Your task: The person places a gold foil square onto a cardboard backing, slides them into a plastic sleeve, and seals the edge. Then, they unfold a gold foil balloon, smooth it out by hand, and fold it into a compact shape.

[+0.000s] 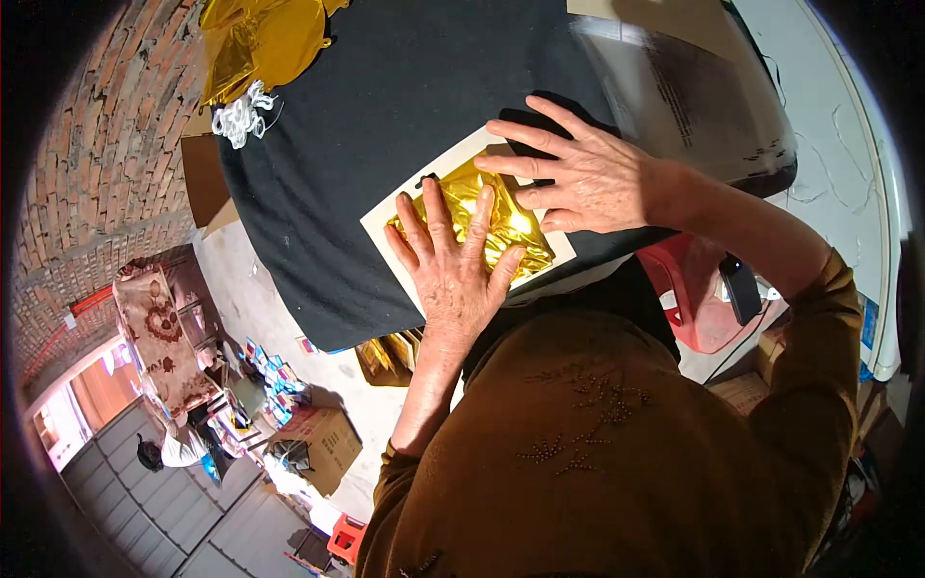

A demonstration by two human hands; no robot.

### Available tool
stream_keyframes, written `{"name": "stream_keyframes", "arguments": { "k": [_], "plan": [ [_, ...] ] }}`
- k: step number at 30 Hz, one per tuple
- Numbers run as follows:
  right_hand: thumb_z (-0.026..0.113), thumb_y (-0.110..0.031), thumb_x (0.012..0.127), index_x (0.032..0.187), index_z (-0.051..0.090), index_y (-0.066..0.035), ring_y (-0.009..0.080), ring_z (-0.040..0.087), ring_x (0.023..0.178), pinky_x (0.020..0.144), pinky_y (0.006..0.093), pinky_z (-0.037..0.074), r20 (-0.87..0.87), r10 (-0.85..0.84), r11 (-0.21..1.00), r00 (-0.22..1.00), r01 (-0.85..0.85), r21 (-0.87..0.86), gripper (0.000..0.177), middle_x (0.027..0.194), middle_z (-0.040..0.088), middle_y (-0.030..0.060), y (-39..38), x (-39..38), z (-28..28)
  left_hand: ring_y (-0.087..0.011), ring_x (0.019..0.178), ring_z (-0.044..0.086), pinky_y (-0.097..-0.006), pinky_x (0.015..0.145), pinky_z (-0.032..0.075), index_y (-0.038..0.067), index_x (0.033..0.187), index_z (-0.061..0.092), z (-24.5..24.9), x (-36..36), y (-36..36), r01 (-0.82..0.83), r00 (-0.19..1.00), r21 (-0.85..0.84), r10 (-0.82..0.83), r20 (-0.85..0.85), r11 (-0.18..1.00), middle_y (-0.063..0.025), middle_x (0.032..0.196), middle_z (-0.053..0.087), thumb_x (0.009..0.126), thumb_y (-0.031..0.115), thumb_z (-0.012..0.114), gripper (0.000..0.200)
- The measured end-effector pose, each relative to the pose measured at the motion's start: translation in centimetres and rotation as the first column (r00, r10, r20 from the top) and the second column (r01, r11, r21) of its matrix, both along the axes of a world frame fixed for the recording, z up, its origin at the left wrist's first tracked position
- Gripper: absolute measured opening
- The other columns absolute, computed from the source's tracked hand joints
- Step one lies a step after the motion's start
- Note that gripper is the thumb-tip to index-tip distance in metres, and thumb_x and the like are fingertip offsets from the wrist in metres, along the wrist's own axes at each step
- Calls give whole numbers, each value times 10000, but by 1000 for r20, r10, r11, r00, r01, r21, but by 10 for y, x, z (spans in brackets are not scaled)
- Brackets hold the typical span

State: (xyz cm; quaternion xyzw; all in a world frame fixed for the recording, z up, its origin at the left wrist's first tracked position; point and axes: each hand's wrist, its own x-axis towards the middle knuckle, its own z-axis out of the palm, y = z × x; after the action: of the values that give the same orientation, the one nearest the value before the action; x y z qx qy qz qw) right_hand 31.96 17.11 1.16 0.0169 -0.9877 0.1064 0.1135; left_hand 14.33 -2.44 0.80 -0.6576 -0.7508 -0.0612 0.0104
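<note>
A shiny gold foil piece (517,223) lies folded on a pale rectangular card (395,252), which rests on the black cloth (356,106). My left hand (453,255) is flat on the foil and the card's left part, fingers spread. Over the upper right of the card and foil is my right hand (583,178), its fingers stretched out and apart. Neither hand has anything gripped in it. A dark slot shows at the card's upper edge, close to the left fingertips.
Gold foil pieces (275,43) and a bundle of white string (243,116) lie at the cloth's upper left. A clear plastic bag (684,96) is at the upper right. Below the table's right side stands a red stool (708,323); a cardboard box (328,443) sits on the floor.
</note>
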Motion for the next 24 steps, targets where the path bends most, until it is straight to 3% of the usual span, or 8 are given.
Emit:
{"name": "stream_keyframes", "arguments": {
  "k": [9,12,15,18,19,24],
  "plan": [
    [677,-389,911,1203,696,-89,225,267,1549,1281,600,99,-44,62,994,997,-66,-85,419,1545,493,41,-1,-2,0,-500,1549,102,-663,1216,29,299,1551,490,2,1,2,-24,1000,-31,24,0,999,-234,1683,192,962,676,532,700],
    [691,-367,900,1240,688,-91,215,270,1548,1285,597,96,22,83,997,996,-83,-3,438,1549,491,38,-1,0,5,-492,1551,105,-657,1218,35,300,1546,497,3,1,4,-29,1000,-36,29,-8,999,-231,1682,197,964,681,527,696],
    [718,-333,881,1271,669,-42,220,298,1537,1293,563,116,-53,123,992,991,-124,-28,489,1529,513,73,-1,5,-1,-492,1549,112,-655,1218,39,310,1542,502,2,1,3,-31,999,-35,31,-6,999,-231,1679,206,957,681,537,694],
    [741,-295,868,1277,653,21,234,337,1517,1297,518,150,-67,141,987,988,-145,-71,524,1501,533,128,-5,12,-6,-495,1545,122,-653,1217,45,318,1537,508,3,2,4,-33,999,-24,33,-3,999,-231,1674,224,948,681,549,694],
    [755,-256,859,1285,627,65,260,430,1458,1274,485,248,-131,137,979,982,-154,-133,549,1443,574,171,-6,12,-4,-495,1544,125,-652,1216,47,319,1536,510,3,2,4,-33,999,-19,33,-1,999,-232,1672,230,945,680,553,693],
    [732,-176,860,1156,637,27,300,575,1294,1182,472,405,-218,95,962,971,-146,-232,371,1268,660,149,-7,3,3,-495,1541,134,-655,1213,49,316,1531,516,4,1,4,-31,1000,-9,31,1,999,-234,1667,242,942,671,565,689]
  ]
}}
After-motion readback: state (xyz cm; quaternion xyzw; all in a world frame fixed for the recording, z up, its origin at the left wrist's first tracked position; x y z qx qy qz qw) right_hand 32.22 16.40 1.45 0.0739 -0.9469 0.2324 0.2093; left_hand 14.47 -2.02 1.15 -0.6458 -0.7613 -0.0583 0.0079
